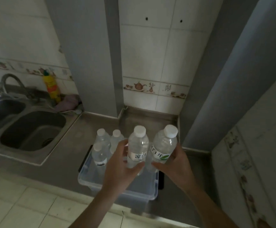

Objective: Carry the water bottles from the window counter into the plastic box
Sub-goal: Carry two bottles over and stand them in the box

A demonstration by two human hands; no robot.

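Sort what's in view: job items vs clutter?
Job: clear plastic box; three white-capped water bottles standing in it; white-capped clear bottle in left hand; green-labelled clear bottle in right hand.

Clutter: steel sink; curved tap; yellow detergent bottle; pink cloth.
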